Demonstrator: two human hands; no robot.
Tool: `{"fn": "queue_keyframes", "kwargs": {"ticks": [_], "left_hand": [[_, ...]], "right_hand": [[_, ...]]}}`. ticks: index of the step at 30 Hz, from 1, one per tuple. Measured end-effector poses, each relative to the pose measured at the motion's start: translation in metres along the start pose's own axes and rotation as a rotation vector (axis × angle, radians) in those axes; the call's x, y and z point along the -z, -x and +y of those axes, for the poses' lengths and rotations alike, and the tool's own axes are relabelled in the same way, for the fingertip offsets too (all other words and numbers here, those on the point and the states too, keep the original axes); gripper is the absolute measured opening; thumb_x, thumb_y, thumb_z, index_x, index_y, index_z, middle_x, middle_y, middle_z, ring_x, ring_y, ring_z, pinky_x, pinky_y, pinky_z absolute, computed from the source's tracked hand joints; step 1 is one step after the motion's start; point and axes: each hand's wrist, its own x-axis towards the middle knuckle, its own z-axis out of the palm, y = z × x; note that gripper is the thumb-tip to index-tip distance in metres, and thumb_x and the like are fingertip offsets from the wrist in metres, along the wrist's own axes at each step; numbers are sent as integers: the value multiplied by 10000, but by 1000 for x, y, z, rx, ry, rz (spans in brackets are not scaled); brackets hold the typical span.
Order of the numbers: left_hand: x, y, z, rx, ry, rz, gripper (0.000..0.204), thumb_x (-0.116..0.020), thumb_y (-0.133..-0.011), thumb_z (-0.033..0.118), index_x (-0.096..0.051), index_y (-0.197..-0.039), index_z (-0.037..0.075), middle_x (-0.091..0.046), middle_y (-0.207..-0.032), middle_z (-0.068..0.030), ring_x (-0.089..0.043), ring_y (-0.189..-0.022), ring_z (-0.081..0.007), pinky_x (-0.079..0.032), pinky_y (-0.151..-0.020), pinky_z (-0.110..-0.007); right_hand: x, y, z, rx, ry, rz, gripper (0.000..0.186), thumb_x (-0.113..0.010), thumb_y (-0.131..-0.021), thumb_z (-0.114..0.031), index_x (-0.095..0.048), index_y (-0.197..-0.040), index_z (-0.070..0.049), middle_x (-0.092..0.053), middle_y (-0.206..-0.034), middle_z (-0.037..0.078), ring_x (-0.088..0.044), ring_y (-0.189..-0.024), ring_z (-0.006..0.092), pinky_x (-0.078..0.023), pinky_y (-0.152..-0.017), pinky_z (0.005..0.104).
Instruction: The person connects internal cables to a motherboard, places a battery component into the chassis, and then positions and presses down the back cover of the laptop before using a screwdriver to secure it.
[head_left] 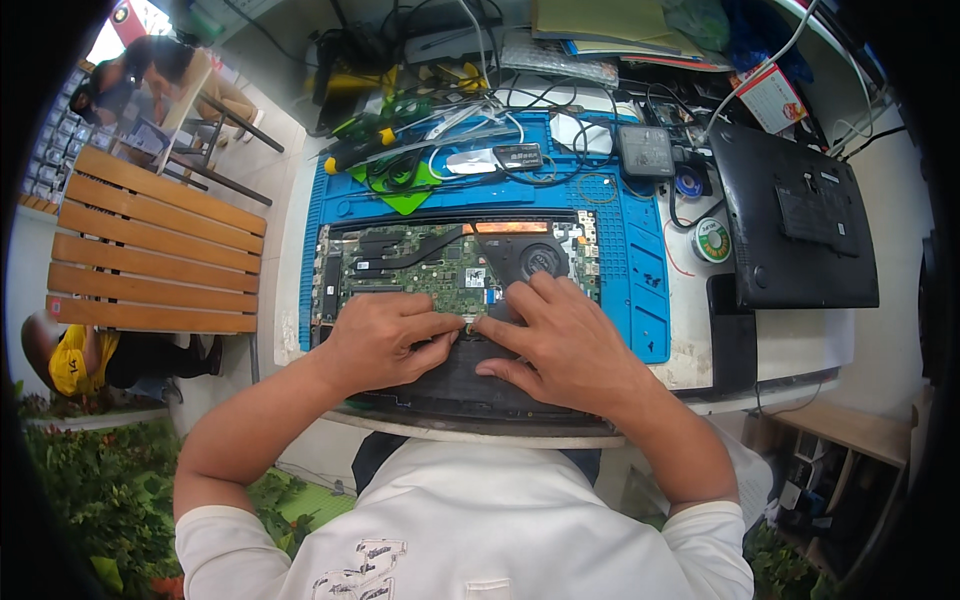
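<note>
An opened laptop base point(470, 385) lies on the blue repair mat, its green circuit board point(425, 270), copper heat pipe and round fan point(541, 258) exposed. Both my hands meet near the board's front edge, beside the black battery area. My left hand point(385, 340) has index finger and thumb close together at a small spot there; what lies between them is too small to make out. With its index fingertip almost touching the left one, my right hand point(555, 340) rests over the laptop's right side, thumb held apart. The fingers hide part of the board.
Screwdrivers point(345, 162), cables and a black power adapter point(646, 152) crowd the mat's point(648, 330) back. To the right stand a solder spool point(711, 240), a black phone-like slab point(733, 335) and a black laptop part point(800, 215). A slatted wooden seat point(160, 245) is left; other people sit beyond.
</note>
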Motion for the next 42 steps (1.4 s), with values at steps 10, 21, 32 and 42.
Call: {"fn": "queue_keyframes", "kwargs": {"ticks": [10, 21, 32, 42], "left_hand": [[-1, 0, 4, 12, -10, 4, 159, -861, -849, 133, -845, -1007, 120, -660, -757, -28, -703, -638, -245, -568, -572, -388], [-3, -3, 3, -3, -7, 17, 172, -852, -849, 141, -836, -1020, 122, -654, -762, -23, -707, -664, -233, -576, -589, -386], [-2, 1, 3, -64, -86, -39, 253, -865, -862, 164, -847, -1112, 132, -634, -757, -16, -688, -651, -229, -559, -575, -386], [2, -4, 5, -77, -79, -42, 299, -871, -827, 123, -856, -1125, 128, -601, -733, -30, -667, -636, -242, -544, -581, -399]], "right_hand": [[2, -1, -2, -19, -16, -42, 430, -869, -906, -383, -773, -1208, -94, -619, -1110, 88, -581, -1062, 291, -482, -878, 426], [3, -4, -2, -21, 24, -38, 408, -858, -915, -381, -783, -1202, -101, -616, -1082, 73, -576, -1054, 281, -467, -862, 414], [1, -5, 2, 21, 44, -24, 372, -845, -926, -386, -800, -1160, -101, -609, -1054, 63, -574, -1037, 272, -457, -853, 410], [-1, -5, -5, 34, 148, -28, 342, -825, -952, -362, -812, -1148, -83, -609, -1055, 43, -566, -1035, 258, -447, -848, 399]]}}
